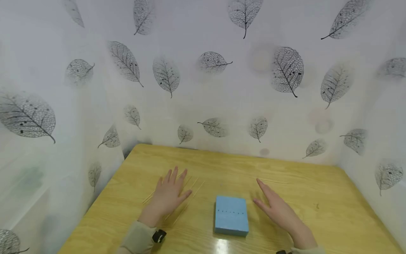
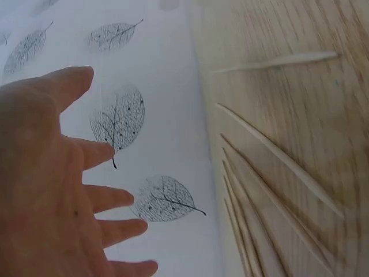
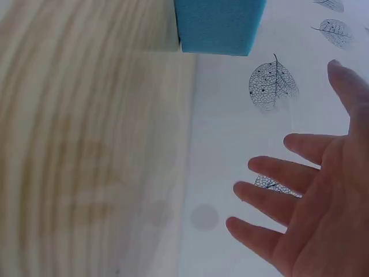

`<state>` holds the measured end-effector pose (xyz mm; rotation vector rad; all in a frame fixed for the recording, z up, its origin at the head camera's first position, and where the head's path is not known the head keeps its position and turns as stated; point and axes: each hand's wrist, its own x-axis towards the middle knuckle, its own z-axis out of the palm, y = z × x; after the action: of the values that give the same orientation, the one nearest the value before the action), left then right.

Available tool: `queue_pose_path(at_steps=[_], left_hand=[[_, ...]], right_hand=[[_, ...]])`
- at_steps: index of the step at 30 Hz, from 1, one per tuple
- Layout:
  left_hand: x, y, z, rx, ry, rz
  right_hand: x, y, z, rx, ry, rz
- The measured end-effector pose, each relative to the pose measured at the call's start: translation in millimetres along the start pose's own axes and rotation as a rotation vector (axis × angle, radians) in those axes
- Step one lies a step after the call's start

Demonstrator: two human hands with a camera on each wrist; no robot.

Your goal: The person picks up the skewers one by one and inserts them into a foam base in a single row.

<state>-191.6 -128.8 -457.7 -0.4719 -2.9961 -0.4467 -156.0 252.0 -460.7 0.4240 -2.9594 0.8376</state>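
Left wrist view: of the wooden sticks, the lowest run out of the bottom edge; the left hand is cut off at the left. Head view: the same hand hides parts of the sticks; the near side of the table and the left sleeve are cropped below. Dark marks on the blue block are too small to identify as holes or dots. Right wrist view: block cropped above; right hand cropped at right.
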Motion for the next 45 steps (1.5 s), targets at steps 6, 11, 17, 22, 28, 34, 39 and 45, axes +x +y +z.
queue_pose_path(at_steps=[6,11,17,22,28,34,39,45], left_hand=[[6.3,-24.7,-9.0,-0.13,0.017,0.046],[22.1,-52.0,-35.6,-0.228,-0.033,0.008],[45.8,-82.4,-57.7,-0.373,-0.198,-0.016],[55.7,-100.7,-54.8,-0.504,-0.338,-0.07],[58.4,-112.1,-36.6,-0.485,-0.373,-0.136],[59.5,-113.7,-26.8,-0.496,-0.365,-0.216],[59.0,-114.9,-24.4,-0.521,-0.371,-0.238],[57.4,-120.9,-17.5,-0.574,-0.388,-0.21]], right_hand=[[-6.2,4.8,0.5,0.137,-0.056,-0.066],[-9.0,5.2,-3.3,0.132,-0.097,-0.177],[-13.7,5.3,-3.8,0.083,-0.141,-0.267],[-11.0,4.7,2.7,0.09,-0.155,-0.363],[-6.0,2.5,10.6,0.154,-0.235,-0.392],[-3.9,0.3,14.4,0.167,-0.281,-0.338],[-0.6,-0.3,15.5,0.174,-0.305,-0.313],[1.4,-1.2,15.9,0.176,-0.324,-0.297]])
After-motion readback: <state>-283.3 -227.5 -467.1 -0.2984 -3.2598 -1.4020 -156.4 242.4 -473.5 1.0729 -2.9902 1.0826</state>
